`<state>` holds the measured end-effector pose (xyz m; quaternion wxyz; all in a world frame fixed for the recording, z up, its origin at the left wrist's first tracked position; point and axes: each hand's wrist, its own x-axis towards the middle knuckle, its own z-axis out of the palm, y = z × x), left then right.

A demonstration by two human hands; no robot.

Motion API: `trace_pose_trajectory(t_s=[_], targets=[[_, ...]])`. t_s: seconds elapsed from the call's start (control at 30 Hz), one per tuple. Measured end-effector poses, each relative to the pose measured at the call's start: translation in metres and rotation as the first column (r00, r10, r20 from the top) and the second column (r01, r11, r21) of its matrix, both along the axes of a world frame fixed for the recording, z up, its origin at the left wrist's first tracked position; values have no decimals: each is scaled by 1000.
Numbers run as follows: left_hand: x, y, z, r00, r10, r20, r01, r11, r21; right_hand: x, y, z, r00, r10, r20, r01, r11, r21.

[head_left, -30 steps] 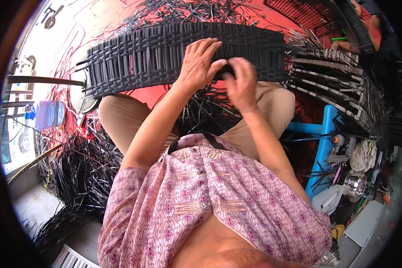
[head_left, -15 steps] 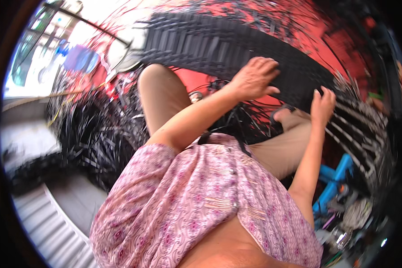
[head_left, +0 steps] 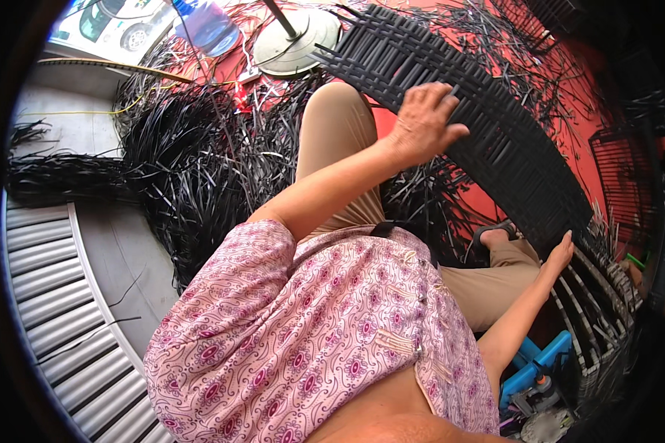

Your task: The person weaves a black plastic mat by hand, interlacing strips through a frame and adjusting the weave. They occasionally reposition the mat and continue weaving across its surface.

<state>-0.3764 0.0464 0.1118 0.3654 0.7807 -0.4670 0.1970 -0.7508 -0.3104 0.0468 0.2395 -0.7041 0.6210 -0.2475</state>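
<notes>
A long, curved black woven strip panel (head_left: 488, 140) stretches from the upper middle toward the lower right, with loose strand ends at its far left tip. Over its near edge is my left hand (head_left: 425, 127), palm down, thumb stuck out and fingers slightly apart, gripping nothing. My right hand (head_left: 558, 255) is at the panel's lower right end, fingers close together on its edge; part of the grip is hidden. Beyond that end, pale-and-dark slats (head_left: 591, 295) fan out beside my right forearm.
Black strips (head_left: 192, 162) lie heaped left of my knee and scatter over the red floor (head_left: 384, 122). A round stand base (head_left: 292, 48) is beyond my knee. A ribbed grey surface (head_left: 59, 295) stands at left, a blue frame (head_left: 536, 365) at lower right. Dark wire grids are at far right.
The view has turned, so the panel slopes more steeply down to the right. My right hand has come lower with its fingers closer together; my left stays over the panel's near edge.
</notes>
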Motion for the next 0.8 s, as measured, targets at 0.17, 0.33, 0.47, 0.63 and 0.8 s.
trace_pose_trajectory(t_s=[0.17,0.33,0.47,0.63,0.8], targets=[[74,25,-15,967,241,-78,-229,963,140,1,-14,-19,988,-56,-143,46,996,-76],[88,25,-5,954,298,-30,-294,950,102,-5,-22,-20,971,36,-238,-58,994,-90],[121,57,8,932,268,-244,-305,943,-132,-13,-19,-15,973,50,-226,-71,994,-85],[209,164,-46,610,480,-630,-600,799,28,-17,-25,-19,971,36,-234,-57,995,-82],[222,188,-82,62,80,-995,-372,927,51,-7,-13,-7,971,25,-239,-38,998,-47]])
